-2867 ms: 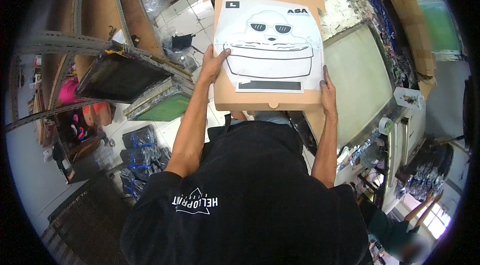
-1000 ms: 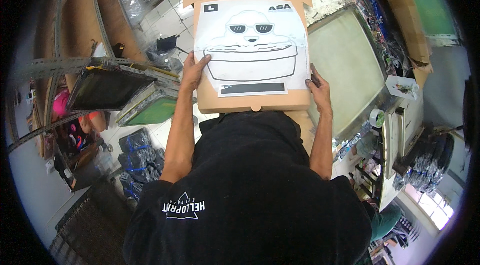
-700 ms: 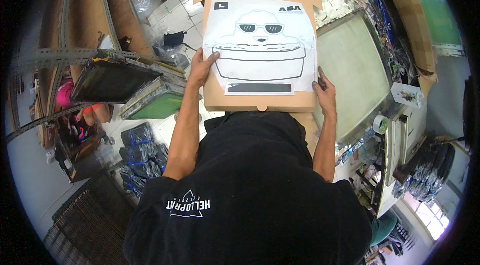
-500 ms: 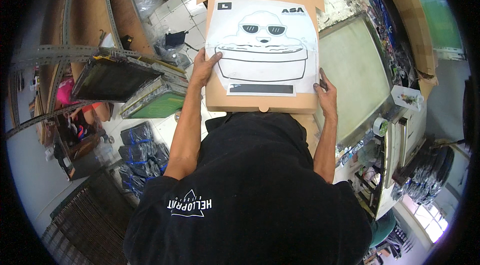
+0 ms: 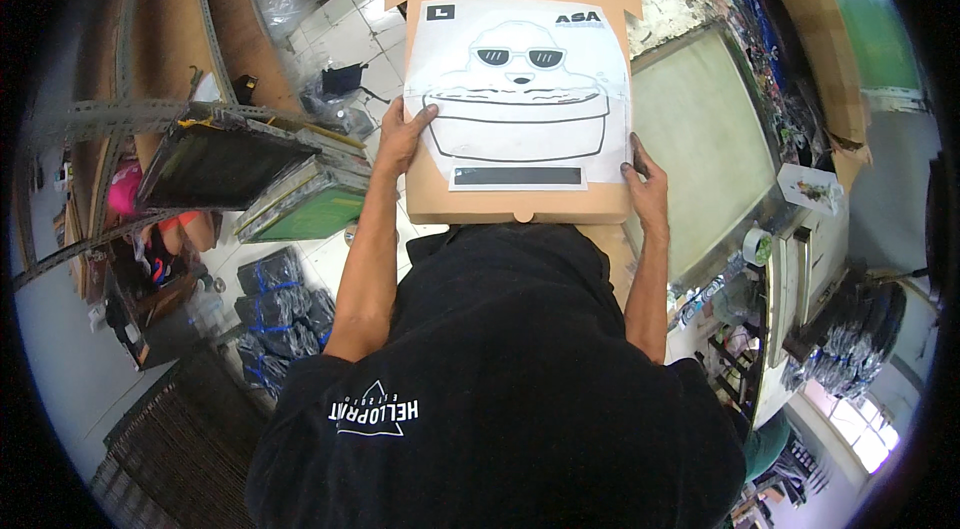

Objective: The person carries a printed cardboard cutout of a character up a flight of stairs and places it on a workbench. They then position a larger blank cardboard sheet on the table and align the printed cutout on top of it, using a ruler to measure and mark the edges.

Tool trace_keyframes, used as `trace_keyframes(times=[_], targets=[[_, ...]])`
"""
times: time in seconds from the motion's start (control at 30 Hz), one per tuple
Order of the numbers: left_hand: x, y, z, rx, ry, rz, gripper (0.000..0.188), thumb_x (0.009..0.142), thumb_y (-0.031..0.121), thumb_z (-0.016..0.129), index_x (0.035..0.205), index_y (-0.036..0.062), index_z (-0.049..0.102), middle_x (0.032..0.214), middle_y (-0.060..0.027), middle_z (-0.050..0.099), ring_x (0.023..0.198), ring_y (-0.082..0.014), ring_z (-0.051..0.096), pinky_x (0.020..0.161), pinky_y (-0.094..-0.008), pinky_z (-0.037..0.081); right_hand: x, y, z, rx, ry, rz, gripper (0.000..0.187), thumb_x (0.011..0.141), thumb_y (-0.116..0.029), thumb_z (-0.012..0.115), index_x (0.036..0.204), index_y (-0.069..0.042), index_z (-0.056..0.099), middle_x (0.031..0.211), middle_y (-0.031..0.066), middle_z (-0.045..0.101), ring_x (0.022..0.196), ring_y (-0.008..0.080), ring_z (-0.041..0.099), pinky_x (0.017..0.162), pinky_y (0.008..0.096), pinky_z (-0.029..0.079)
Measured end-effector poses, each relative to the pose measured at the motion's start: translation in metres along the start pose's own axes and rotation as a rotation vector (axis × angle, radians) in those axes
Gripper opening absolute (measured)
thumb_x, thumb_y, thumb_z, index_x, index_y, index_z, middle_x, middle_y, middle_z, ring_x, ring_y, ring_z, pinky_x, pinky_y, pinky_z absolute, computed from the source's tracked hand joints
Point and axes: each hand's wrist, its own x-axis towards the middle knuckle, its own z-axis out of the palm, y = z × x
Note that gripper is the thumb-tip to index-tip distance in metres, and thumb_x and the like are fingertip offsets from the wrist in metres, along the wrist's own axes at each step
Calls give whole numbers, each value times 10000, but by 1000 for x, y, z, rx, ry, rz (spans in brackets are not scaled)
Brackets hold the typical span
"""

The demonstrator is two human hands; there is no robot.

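Note:
In front of my body I hold a flat brown cardboard box (image 5: pixel 510 207) with a raised flap at its far side. On it lies a white paper sheet (image 5: pixel 515 137) with a black line drawing of a figure in sunglasses above a tub. A thin strip with a dark bar (image 5: pixel 517 177) sits along the sheet's lower edge. My left hand (image 5: pixel 402 139) grips the left side, its thumb over the sheet's edge and its fingers partly hidden. At the right side my right hand (image 5: pixel 647 184) clasps the edge between thumb and fingers, their tips darkened.
A large pale framed screen (image 5: pixel 700 149) lies to the right on a stained table. Dark and green framed screens (image 5: pixel 305 209) lean at left, near black bundles in clear plastic (image 5: pixel 275 304). Metal shelving (image 5: pixel 120 109) stands far left, with another person (image 5: pixel 180 229) partly visible behind it.
The box, sheet and both hands sit slightly further left in the picture, as do the surroundings. My hold on the box looks the same.

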Motion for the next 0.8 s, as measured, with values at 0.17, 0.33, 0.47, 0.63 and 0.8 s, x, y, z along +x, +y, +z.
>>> trace_keyframes(times=[0.17,0.33,0.47,0.63,0.8], targets=[[0,4,2,5,10,-1,473,842,117,740,1215,-64,512,1088,-159,651,925,-192,648,807,-297,536,4,-13,-4,-22,-21,128,550,823,33,609,1358,-77,541,1250,133,634,1099,192,609,988,306,445],[-1,9,9,6,8,6,474,846,121,738,1216,-66,509,1082,-159,650,925,-194,649,804,-297,540,10,-6,-8,86,-30,142,567,811,45,625,1357,-79,543,1264,123,625,1096,186,608,992,306,445],[-1,9,11,30,10,-1,482,846,122,740,1218,-68,499,1084,-159,646,927,-197,647,800,-298,543,11,-5,-11,122,-39,159,568,810,51,628,1357,-80,544,1272,113,620,1097,178,607,992,300,444],[-1,10,13,27,0,-13,482,846,119,742,1212,-71,492,1084,-161,643,930,-199,645,796,-299,546,11,-10,-14,105,-33,175,553,809,40,637,1342,-81,559,1236,110,642,1057,165,615,958,291,456],[1,7,13,12,-18,-2,481,849,116,738,1213,-74,487,1092,-166,643,934,-199,646,796,-301,546,12,0,-17,46,-31,152,502,809,-1,658,1299,-101,606,1152,93,683,958,149,616,899,295,476]])
